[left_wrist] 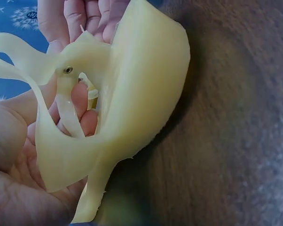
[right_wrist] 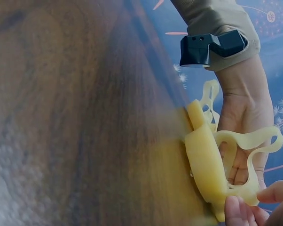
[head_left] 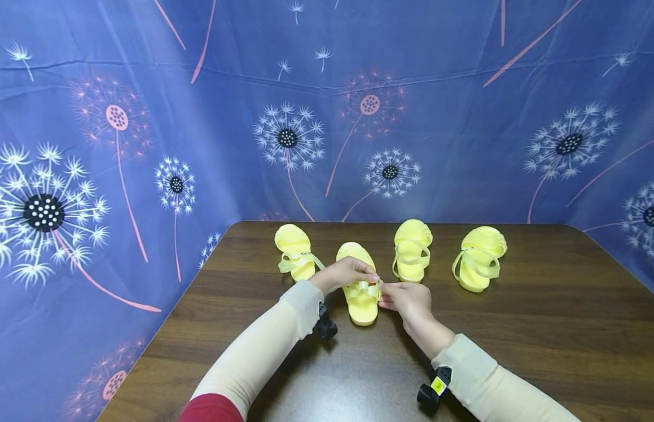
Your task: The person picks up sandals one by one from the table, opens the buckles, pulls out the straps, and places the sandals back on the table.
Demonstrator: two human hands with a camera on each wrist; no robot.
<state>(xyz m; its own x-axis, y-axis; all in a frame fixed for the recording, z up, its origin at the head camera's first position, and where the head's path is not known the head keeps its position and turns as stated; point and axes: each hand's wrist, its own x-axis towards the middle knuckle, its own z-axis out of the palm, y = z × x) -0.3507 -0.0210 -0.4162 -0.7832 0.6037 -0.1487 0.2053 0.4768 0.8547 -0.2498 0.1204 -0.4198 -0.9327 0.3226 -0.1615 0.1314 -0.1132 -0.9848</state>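
- Dandelion-printed cloth (head_left: pixel 443 35) hangs behind the wooden table (head_left: pixel 543 328), beyond the handled sandal (head_left: pixel 363 313), our landmark.
- That yellow sandal sits on the table between our hands, its strap (left_wrist: pixel 61 157) standing up in a loop beside a small rivet (left_wrist: pixel 67 70).
- Our left hand (head_left: pixel 348 271) is at its left side, thumb and fingers curled in on the strap near the rivet.
- Our right hand (head_left: pixel 409 302) is at its right side, thumb and forefinger pinching the strap's edge.
- Left of it and farther back lies one sandal (head_left: pixel 292 236), a strap reaching toward the landmark; we cannot tell whether that one is fastened.
- Right of it stand a nearer sandal (head_left: pixel 413 227) and a farther one (head_left: pixel 473 282), both with straps looped across.
- We judge the strap work half done — the two on the right look finished, the landmark seems mid-fastening, and the left one may be left to do.
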